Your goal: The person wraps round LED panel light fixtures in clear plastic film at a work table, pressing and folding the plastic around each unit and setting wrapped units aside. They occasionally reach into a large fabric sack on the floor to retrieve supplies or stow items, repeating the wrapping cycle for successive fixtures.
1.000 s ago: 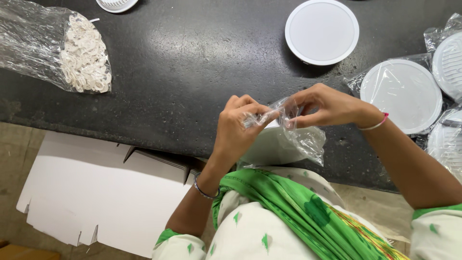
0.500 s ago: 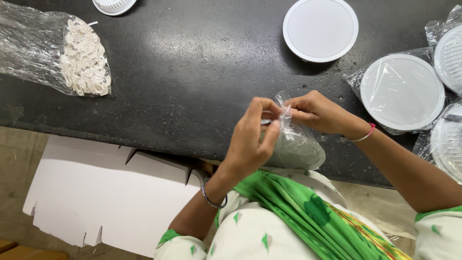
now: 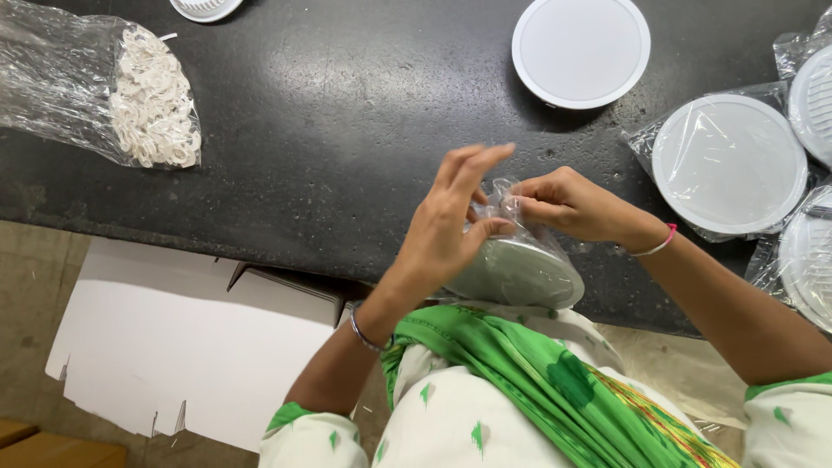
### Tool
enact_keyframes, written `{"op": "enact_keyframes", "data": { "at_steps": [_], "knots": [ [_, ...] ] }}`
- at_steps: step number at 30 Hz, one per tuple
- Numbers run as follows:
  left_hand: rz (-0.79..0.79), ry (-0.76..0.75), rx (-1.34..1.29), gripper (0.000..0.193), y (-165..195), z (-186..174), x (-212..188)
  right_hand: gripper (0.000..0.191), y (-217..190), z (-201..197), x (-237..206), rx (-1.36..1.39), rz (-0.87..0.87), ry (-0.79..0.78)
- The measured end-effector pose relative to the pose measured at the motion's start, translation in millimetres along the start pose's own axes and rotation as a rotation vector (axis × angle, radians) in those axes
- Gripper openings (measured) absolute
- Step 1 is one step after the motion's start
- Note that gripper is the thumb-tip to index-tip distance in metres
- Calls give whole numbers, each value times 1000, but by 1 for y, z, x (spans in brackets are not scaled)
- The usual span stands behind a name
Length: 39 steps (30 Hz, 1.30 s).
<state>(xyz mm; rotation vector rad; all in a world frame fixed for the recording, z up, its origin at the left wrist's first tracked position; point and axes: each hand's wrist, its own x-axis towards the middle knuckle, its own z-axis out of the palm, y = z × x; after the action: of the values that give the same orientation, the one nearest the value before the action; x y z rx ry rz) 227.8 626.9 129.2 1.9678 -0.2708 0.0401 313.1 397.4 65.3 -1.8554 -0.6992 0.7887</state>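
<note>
The round disc fixture in its clear plastic bag sits at the near edge of the black worktop, against the person's body. The right hand is closed in a pinch on the gathered bag mouth. The left hand presses its thumb to the film, fingers spread and lifted. Good practice: keep the film taut above the disc and support it from below. A bare white disc, bagged discs and a bag of white rings lie well apart.
</note>
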Motion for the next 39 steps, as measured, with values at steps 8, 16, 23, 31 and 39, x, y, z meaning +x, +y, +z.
{"op": "enact_keyframes", "data": {
  "at_steps": [8, 16, 23, 31, 39],
  "knots": [
    [458, -47, 230, 17, -11, -7, 2, 35, -16, -3, -3, -21, 4, -15],
    [533, -139, 365, 34, 8, -6, -5, 39, -33, -15, -19, -60, -105, -2],
    [393, -164, 218, 25, 11, 13, -4, 49, -45, -15, -42, 26, -43, 7],
    [25, 129, -252, 47, -64, 15, 61, 51, -90, -2, -150, -310, -73, 474],
    [-300, 102, -487, 65, -182, 122, 196, 38, -29, 12, -158, -882, 60, 1026]
  ]
}}
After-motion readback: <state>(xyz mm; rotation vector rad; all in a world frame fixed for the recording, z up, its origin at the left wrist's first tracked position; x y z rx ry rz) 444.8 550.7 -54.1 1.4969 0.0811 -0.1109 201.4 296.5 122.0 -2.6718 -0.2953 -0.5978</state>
